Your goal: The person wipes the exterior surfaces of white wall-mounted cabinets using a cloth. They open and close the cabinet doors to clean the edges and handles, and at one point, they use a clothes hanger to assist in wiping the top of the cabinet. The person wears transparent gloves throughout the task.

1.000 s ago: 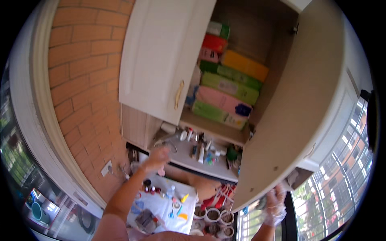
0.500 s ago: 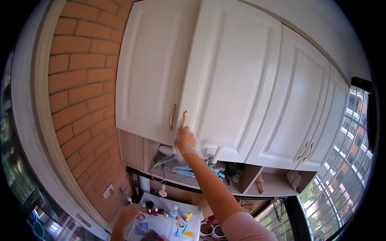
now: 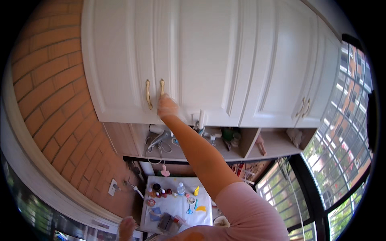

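My right hand, in what looks like a clear thin glove, closes on the lower part of a gold cabinet handle. That handle is on a white cabinet door, which lies about level with the door on its left. A matching handle sits just left of my hand, untouched. Low at the left, my left hand hangs beside the white table, away from the things on it; its fingers are blurred.
Below the doors, an open shelf holds a hair dryer with a looped cord. The white table carries small bottles, a clear bottle, a yellow tube and blue scissors. A brick wall stands left, barred windows right.
The held door stood slightly ajar and now looks flush with its neighbour. My right hand stays on its handle. My left hand has drawn back from the table's bottles. The view has shifted.
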A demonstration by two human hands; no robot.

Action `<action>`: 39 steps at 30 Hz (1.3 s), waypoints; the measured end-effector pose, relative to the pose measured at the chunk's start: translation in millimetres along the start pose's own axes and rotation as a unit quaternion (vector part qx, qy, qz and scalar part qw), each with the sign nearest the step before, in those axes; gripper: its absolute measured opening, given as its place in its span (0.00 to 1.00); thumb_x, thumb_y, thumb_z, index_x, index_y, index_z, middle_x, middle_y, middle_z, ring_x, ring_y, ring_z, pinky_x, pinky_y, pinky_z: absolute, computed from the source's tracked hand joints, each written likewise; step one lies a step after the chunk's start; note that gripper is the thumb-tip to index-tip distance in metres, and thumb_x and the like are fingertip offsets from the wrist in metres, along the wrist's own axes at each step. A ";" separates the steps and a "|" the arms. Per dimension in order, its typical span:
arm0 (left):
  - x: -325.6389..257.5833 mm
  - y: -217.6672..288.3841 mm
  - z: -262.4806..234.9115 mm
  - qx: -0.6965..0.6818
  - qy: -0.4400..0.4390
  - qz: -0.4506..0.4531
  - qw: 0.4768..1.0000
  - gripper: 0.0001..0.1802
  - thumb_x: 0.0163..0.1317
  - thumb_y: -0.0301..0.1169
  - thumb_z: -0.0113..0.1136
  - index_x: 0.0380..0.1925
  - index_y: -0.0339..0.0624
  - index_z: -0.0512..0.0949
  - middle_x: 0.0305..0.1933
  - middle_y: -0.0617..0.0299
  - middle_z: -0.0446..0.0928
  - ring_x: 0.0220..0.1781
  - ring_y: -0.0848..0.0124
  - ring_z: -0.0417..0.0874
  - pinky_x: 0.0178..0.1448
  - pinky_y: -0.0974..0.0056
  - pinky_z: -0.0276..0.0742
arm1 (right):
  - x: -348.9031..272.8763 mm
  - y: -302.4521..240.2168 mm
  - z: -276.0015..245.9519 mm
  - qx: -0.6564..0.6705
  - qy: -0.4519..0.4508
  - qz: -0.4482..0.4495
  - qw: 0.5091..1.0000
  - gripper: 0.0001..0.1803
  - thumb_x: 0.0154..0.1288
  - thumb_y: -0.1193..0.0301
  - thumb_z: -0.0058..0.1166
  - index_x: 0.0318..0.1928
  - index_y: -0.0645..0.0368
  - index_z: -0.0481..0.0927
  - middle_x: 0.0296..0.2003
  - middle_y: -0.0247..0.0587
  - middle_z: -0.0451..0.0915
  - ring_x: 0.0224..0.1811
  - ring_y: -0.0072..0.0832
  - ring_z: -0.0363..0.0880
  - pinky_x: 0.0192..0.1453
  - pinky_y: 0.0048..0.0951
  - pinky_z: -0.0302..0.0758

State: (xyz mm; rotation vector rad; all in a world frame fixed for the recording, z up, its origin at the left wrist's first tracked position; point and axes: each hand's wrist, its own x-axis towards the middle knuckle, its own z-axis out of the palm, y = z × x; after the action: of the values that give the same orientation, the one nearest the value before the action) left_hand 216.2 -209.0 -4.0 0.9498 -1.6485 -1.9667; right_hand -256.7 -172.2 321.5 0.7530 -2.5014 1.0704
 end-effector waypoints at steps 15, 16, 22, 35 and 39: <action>59.8 131.3 102.9 0.114 -0.134 0.118 0.977 0.09 0.62 0.31 0.53 0.38 0.38 0.75 0.36 0.64 0.75 0.42 0.76 0.74 0.49 0.70 0.69 | -280.6 119.3 -82.4 0.715 -0.141 0.466 0.503 0.14 0.60 0.70 0.52 0.43 0.66 0.72 0.43 0.52 0.76 0.43 0.40 0.77 0.52 0.43 0.75; 58.9 152.2 126.3 0.112 -0.115 0.116 0.980 0.09 0.62 0.31 0.54 0.38 0.38 0.75 0.36 0.64 0.75 0.43 0.77 0.74 0.50 0.70 0.69 | -291.2 140.7 -86.2 0.725 -0.134 0.476 0.479 0.15 0.58 0.72 0.54 0.44 0.66 0.72 0.44 0.51 0.76 0.44 0.41 0.77 0.54 0.45 0.74; 61.9 228.0 248.7 0.092 -0.319 0.247 0.910 0.13 0.61 0.30 0.56 0.44 0.37 0.73 0.41 0.63 0.74 0.47 0.76 0.74 0.51 0.69 0.70 | -312.7 182.6 -148.4 0.847 -0.083 0.260 0.456 0.23 0.64 0.66 0.40 0.56 0.67 0.66 0.54 0.56 0.71 0.54 0.47 0.73 0.62 0.49 0.66; 34.2 289.8 423.0 0.288 -0.243 0.662 0.648 0.20 0.56 0.28 0.57 0.50 0.39 0.71 0.53 0.46 0.70 0.56 0.52 0.70 0.61 0.56 0.65 | -320.4 279.4 -166.2 0.728 0.022 0.454 0.513 0.17 0.65 0.73 0.44 0.54 0.61 0.69 0.44 0.47 0.78 0.43 0.37 0.80 0.51 0.42 0.76; 86.2 335.6 480.0 0.349 -0.042 0.746 0.565 0.27 0.56 0.31 0.57 0.58 0.44 0.65 0.64 0.45 0.58 0.65 0.47 0.59 0.67 0.51 0.55 | -274.1 305.6 -184.1 0.683 0.157 0.411 0.583 0.13 0.61 0.77 0.46 0.47 0.58 0.72 0.37 0.42 0.79 0.39 0.33 0.79 0.49 0.38 0.76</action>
State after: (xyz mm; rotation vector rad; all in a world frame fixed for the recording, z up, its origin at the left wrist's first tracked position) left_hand -226.5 -9.5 334.7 -0.5023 -2.0389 -0.1350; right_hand -196.8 235.0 140.0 -0.5272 -1.1396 3.1056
